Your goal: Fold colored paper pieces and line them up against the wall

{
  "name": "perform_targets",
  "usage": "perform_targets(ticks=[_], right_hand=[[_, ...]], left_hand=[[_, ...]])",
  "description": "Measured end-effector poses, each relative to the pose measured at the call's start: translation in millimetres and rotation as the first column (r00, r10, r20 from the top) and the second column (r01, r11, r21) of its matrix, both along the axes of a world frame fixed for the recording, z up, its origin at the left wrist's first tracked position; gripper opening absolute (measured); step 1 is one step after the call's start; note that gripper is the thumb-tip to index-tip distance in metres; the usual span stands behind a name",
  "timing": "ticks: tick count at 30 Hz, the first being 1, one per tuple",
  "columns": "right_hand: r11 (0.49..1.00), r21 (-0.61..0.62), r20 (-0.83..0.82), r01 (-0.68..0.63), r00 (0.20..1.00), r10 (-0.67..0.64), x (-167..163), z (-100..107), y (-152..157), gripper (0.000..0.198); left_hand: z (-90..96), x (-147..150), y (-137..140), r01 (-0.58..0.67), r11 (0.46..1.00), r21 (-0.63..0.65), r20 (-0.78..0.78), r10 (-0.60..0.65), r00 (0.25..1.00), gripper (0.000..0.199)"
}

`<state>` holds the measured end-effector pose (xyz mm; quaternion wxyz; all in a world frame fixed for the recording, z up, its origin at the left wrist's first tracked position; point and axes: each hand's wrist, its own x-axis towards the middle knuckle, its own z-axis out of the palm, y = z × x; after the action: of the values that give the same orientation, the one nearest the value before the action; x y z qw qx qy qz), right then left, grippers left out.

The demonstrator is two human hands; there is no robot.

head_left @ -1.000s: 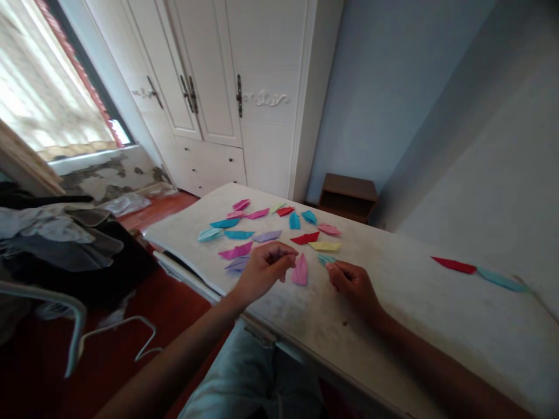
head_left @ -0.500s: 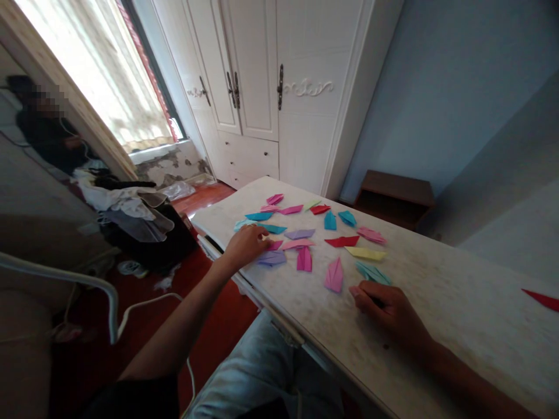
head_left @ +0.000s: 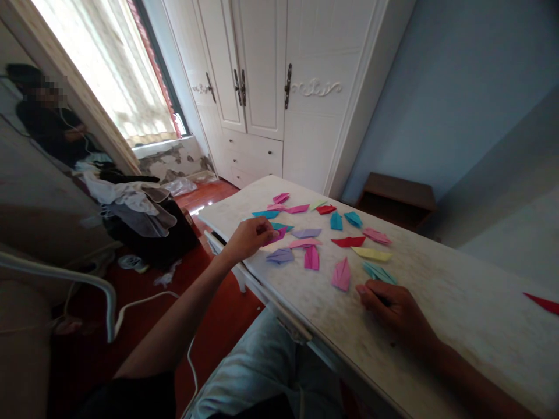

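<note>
My left hand [head_left: 252, 237] is over the table's left part, thumb and fingers pinched on a folded magenta paper piece [head_left: 279, 235]. A teal folded paper [head_left: 285, 227] lies just behind it, and a lavender folded paper [head_left: 280, 256] is in front. My right hand [head_left: 393, 311] rests on the table in a loose fist, with nothing visible in it. Close to its fingertips are a pink folded paper [head_left: 341, 273] and a mint-green folded paper [head_left: 379, 272]. Several more folded papers in red, yellow, blue and pink are spread between and beyond my hands.
The pale table [head_left: 458, 291] runs diagonally, with a red pointed paper [head_left: 541, 302] at its far right. Behind it stand a white wardrobe [head_left: 323, 128] and a brown low cabinet [head_left: 395, 192]. Clothes [head_left: 135, 203] are heaped at left; a mirror reflects a person [head_left: 48, 116].
My left hand has lifted the magenta folded paper slightly from among the others. My right hand stays in place, while the view has shifted a little.
</note>
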<state>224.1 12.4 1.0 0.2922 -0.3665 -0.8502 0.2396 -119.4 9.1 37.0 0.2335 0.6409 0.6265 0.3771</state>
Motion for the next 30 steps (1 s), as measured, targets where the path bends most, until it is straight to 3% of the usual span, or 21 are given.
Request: perform_targets(ticks=[4,7,10,14,16,20,23,26,30], right_hand=[[1.000,-0.009,-0.033,0.003,0.999,-0.004,0,1,0,0.044],[0.999,-0.035,-0.076,0.002,0.997,-0.005,1,4,-2,0.044],[0.998,-0.064,-0.139,-0.003,0.990,-0.006,4,5,-5,0.044],[0.981,-0.192,-0.323,0.018,0.943,-0.080,6,2,-9,0.025],[0.958,-0.285,-0.429,0.038,0.888,-0.163,5,0,-8,0.025],[0.916,-0.391,-0.505,0.088,0.811,-0.294,6,-1,-4,0.027],[0.902,-0.411,-0.509,0.130,0.788,-0.345,9,1,-1,0.025],[0.891,-0.419,-0.544,0.175,0.737,-0.401,11,2,0,0.024],[0.885,-0.421,-0.581,0.197,0.691,-0.430,10,3,0,0.024]], left_hand=[[14.8,16,-1,0.114,0.993,-0.012,0.156,-0.111,0.981,0.023],[20.8,39,3,0.248,0.969,-0.001,0.148,-0.245,0.958,0.020],[21.0,66,7,0.413,0.911,0.025,0.140,-0.412,0.900,0.019],[18.0,103,11,0.534,0.845,0.020,0.184,-0.528,0.829,0.020],[16.3,119,12,0.566,0.825,0.003,0.226,-0.552,0.803,0.021],[10.2,145,16,0.576,0.816,-0.043,0.414,-0.510,0.754,0.033],[2.0,158,18,0.507,0.860,-0.050,0.555,-0.398,0.730,0.037],[-6.6,164,19,0.431,0.900,-0.063,0.622,-0.302,0.722,0.033],[-11.3,165,17,0.400,0.913,-0.083,0.651,-0.254,0.715,0.032]])
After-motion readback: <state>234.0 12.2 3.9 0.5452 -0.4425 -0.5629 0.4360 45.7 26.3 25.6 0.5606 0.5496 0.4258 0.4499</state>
